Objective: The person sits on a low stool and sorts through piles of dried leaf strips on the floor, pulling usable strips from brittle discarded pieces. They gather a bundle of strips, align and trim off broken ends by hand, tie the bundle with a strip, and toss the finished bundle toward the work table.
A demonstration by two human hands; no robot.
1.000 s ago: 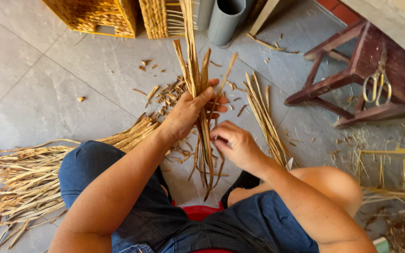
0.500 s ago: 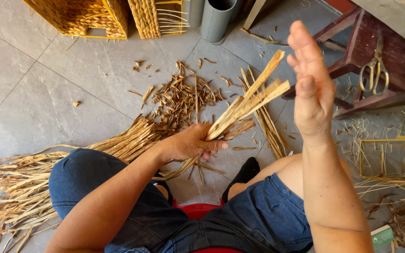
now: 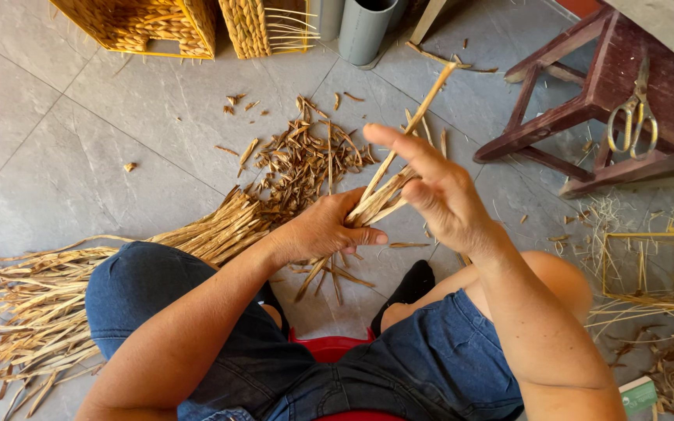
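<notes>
Left hand (image 3: 323,231) closed in a tight grip around a small bundle of dried straw strips (image 3: 384,195), held above the tiled floor (image 3: 64,179) between the knees. Right hand (image 3: 440,193) open, fingers spread, touching the bundle's upper strips. Loose straw pile (image 3: 48,312) lies left; scissors (image 3: 632,117) rest on wooden stool (image 3: 587,109).

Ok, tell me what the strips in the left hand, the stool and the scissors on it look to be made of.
Strips: dried plant fibre, probably reed or leaf; tan, matte, flat, split ends. Stool: wood, dark reddish-brown stain, worn; squared legs and rungs. Scissors: metal, pale dull sheen, looped handles.
</notes>
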